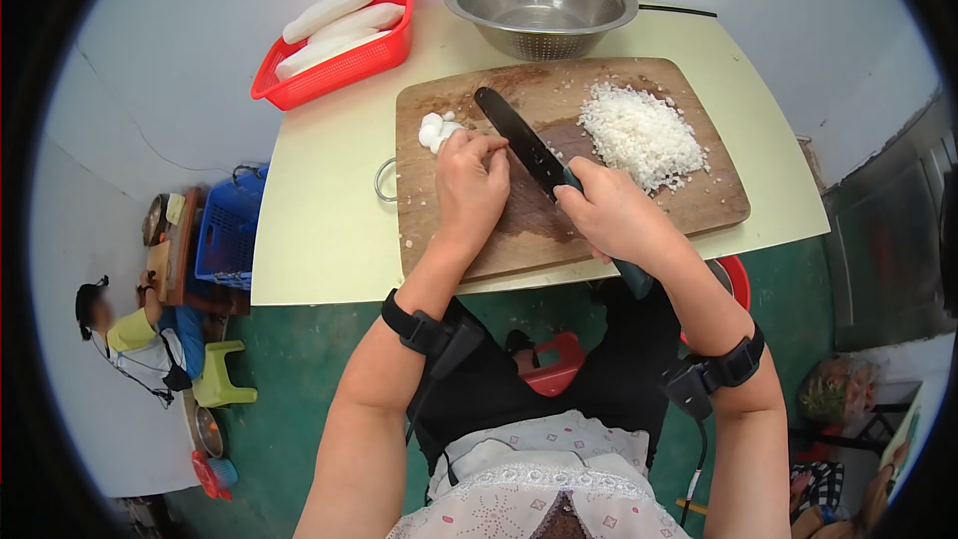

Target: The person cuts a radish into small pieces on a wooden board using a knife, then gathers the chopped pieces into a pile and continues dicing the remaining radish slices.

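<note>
A wooden cutting board (pixel 539 240) lies on the pale yellow table. My right hand (pixel 617 210) is wrapped round the green handle of a knife (pixel 519 135), whose dark blade points up and to the left over the board. My left hand (pixel 473 183) rests at the left part of the board, fingers bent and thumb near the fingertips, beside several white slices (pixel 435 130). Whether its fingers pinch a piece is hidden. A heap of finely chopped white pieces (pixel 642 137) lies on the right side of the board.
Behind the board stands a metal colander (pixel 540 40). A red basket (pixel 344 72) with peeled white roots (pixel 334 12) is at the table's back left. Another person (pixel 150 344) sits at far left near a blue crate (pixel 230 230). A red stool (pixel 555 367) is below.
</note>
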{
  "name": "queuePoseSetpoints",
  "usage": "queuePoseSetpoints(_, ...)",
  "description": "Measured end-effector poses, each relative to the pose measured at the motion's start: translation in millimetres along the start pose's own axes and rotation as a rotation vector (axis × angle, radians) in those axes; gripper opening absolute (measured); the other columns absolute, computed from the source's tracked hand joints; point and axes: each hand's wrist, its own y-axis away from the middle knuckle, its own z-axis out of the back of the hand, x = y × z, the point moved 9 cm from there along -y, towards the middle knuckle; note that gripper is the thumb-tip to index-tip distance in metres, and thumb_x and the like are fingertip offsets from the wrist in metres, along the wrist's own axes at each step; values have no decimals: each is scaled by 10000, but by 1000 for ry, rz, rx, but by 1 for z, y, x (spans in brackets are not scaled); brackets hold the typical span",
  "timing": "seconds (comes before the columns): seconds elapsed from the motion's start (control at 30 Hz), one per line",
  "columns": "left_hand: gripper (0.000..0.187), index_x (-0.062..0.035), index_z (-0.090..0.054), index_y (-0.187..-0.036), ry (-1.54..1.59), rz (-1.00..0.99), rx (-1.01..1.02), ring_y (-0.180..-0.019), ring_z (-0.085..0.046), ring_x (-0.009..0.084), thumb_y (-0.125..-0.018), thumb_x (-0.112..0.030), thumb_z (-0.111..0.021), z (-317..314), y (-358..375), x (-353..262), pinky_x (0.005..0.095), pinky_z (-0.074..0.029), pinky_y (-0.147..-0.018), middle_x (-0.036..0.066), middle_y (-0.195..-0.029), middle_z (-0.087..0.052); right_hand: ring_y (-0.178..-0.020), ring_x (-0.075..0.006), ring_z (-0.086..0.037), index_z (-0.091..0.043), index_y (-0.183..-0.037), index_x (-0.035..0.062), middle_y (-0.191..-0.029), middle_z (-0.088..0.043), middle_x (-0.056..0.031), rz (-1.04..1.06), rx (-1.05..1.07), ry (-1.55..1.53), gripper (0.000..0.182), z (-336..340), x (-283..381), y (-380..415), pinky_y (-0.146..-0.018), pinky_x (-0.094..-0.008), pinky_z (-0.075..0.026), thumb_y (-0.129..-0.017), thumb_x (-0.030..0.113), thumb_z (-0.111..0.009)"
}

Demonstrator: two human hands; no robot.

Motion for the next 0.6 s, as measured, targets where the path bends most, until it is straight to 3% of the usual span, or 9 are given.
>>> queuePoseSetpoints(0.13, 92, 0, -691, -805, -23, -21, -9, -837, -568, 310, -738, -9, -629, 1, -2, 0, 382, -447, -777, 143, -827, -597, -458, -245, -597, -507, -915, -62, -642, -594, -165, -102, 25, -84, 237, 10, -14, -5, -451, -378, -495, -902, 173, -472)
queuePoseSetpoints(0.2, 95, 1, -693, -819, -76, -55, 10, -808, -590, 280, -750, -15, -629, 2, -1, -6, 353, -462, -748, 133, -828, -609, -441, -220, -576, -511, -905, -59, -620, -575, -154, -107, -70, -75, 241, 33, -24, -9, -433, -352, -490, -894, 180, -477)
queuePoseSetpoints(0.27, 95, 1, -692, -825, -113, -85, 20, -800, -600, 271, -755, -17, -630, 2, -1, -11, 341, -468, -738, 130, -829, -615, -405, -134, -507, -498, -866, -1, -606, -514, -43, -142, -208, -68, 215, 54, -38, -8, -369, -294, -415, -908, 210, -498)
queuePoseSetpoints(0.37, 92, 2, -688, -825, -133, -109, 30, -816, -597, 282, -755, -19, -632, -1, 0, -15, 349, -464, -750, 135, -831, -615, -415, -157, -524, -490, -860, 6, -595, -517, -62, -101, -201, -370, 201, 67, -49, -6, -369, -310, -438, -910, 201, -485)
queuePoseSetpoints(0.47, 86, 1, -684, -820, -120, -96, 32, -837, -581, 294, -753, -21, -635, -3, 0, -11, 365, -455, -768, 135, -839, -609, -407, -119, -491, -480, -862, 34, -607, -489, -22, -114, -170, -511, 197, 56, -48, -3, -355, -283, -415, -922, 220, -498)
queuePoseSetpoints(0.6, 78, -1, -679, -812, -79, -52, 44, -865, -552, 315, -749, -19, -636, -5, 0, -5, 389, -439, -791, 133, -854, -597, -420, -104, -492, -486, -903, 36, -636, -507, -20, -148, 14, -667, 203, 22, -51, -7, -366, -276, -425, -932, 236, -510)
